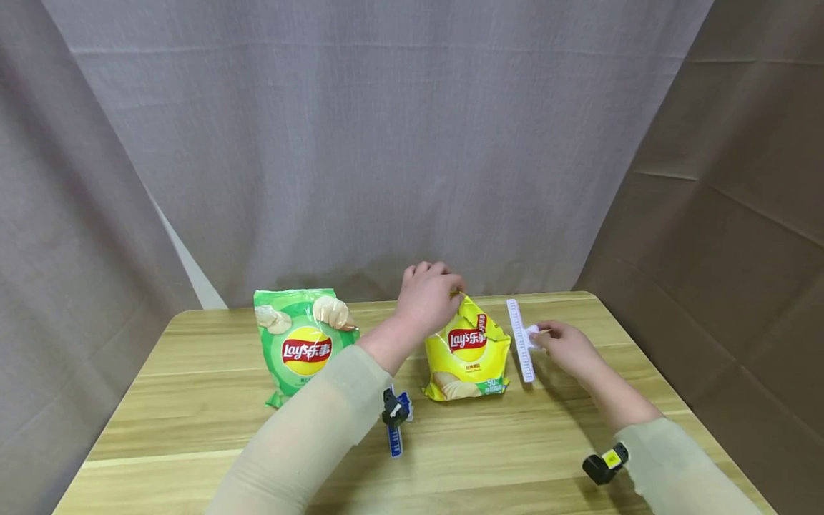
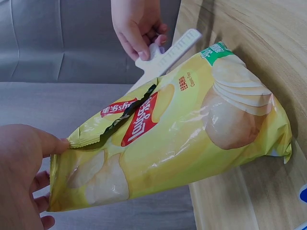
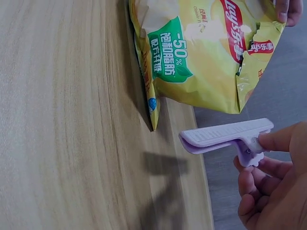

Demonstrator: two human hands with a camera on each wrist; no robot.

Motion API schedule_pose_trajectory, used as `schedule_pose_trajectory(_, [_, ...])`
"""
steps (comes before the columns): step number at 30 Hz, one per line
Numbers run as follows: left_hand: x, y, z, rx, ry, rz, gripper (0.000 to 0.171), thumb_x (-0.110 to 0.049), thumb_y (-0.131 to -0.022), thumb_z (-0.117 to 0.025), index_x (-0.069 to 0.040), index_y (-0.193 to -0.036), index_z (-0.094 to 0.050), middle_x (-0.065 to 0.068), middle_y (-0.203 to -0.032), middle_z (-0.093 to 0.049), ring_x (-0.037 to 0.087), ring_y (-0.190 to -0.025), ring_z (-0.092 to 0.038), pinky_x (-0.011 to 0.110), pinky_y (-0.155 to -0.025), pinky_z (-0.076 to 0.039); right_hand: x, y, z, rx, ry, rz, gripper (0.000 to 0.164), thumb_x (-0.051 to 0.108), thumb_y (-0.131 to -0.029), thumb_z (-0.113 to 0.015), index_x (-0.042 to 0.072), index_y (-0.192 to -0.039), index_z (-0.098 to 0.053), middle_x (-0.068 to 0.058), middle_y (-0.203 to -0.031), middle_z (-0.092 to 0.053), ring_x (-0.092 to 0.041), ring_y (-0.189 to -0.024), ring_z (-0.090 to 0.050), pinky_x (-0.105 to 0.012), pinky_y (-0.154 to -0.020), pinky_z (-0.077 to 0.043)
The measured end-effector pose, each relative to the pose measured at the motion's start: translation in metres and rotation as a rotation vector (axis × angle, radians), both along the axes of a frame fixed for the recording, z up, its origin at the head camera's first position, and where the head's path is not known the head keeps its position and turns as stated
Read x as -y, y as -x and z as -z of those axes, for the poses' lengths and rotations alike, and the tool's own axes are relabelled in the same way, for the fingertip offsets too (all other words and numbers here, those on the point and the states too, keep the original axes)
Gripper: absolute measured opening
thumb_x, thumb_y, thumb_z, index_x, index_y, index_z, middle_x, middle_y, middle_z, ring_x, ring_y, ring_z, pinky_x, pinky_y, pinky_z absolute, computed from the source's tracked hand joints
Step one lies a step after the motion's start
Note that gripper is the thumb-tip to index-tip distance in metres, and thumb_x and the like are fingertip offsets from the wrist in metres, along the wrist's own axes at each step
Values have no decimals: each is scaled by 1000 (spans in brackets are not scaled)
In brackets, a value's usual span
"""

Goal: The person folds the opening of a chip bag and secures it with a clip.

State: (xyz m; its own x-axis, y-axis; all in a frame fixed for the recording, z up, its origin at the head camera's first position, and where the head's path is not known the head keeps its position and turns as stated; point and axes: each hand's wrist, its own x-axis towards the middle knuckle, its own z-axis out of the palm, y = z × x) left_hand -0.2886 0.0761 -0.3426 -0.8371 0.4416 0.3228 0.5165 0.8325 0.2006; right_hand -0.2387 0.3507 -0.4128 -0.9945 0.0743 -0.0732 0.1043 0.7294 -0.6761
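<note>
My left hand (image 1: 430,302) pinches the top edge of a yellow Lay's chip bag (image 1: 468,368) that stands on the table. Seen from the left wrist, the bag's torn upper corner (image 2: 108,120) is folded over its front, and the thumb presses near the fold. To the right of the bag, my right hand (image 1: 569,348) holds a pale lilac bag clip (image 3: 225,135) by its handles, between thumb and fingers. In the right wrist view the clip's long jaws lie slightly apart, with a gap between them and the bag.
A green Lay's bag (image 1: 305,354) stands on the left of the wooden table (image 1: 489,458). A blue bag clip (image 1: 395,442) lies in front, partly hidden by the left wrist's black camera (image 1: 394,409). Grey curtain (image 1: 412,143) hangs behind the table.
</note>
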Motion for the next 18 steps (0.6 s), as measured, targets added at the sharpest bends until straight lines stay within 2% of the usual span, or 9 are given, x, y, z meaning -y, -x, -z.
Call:
schedule_pose_trajectory(7, [0,-1,0,-2,-4,2,19,-38,-100,-57,-32,-112,-70,-8,-121,-60,18,-116,-47,43,-106,-32,3,-3,-7,-91,17,-31,45,23,-102,-54,-8,-134,-50,-29,-119,-61,-36,-103,-61,-42,-81,-52])
schedule_pose_trajectory(14, [0,-1,0,-1,-9,6,19,-38,-100,-57,-32,-113,-70,-8,-120,-61,18,-116,-48,43,-106,-32,4,-6,-10,-173,-17,-61,43,22,-101,-57,-6,-134,-51,-28,-119,-64,-40,-109,-61,-51,-89,-51])
schedule_pose_trajectory(18, [0,0,0,6,-5,5,20,-39,-100,-57,-32,-113,-70,-8,-120,-61,17,-117,-48,43,-106,-31,4,-4,-8,-213,-63,-77,43,23,-101,-58,-5,-134,-52,-26,-119,-64,-40,-109,-60,-51,-88,-50])
